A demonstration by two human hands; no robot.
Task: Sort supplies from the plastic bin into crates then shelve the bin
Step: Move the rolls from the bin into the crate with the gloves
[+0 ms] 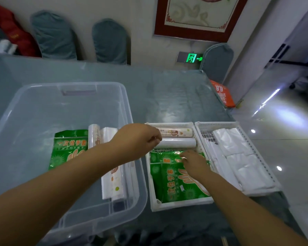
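Note:
A clear plastic bin [25,96] stands on the left and holds a green glove packet [68,150] and some white rolls [112,185]. Right of it a white crate [154,197] holds two rolls [178,143] at its far end and green packets [174,185] in front. My left hand [137,139] reaches over the bin's rim, fingers pinched at the end of the nearer roll. On the upper green packet rests my right hand [194,162], fingers bent against it. A second white crate [256,146] on the right holds white plastic bags [238,157].
The table [167,96] has a glossy blue-grey cover. Covered chairs [110,41] stand along its far side and at the far right corner. An orange package [222,94] sits beyond the table's right edge, above a shiny tiled floor [283,121].

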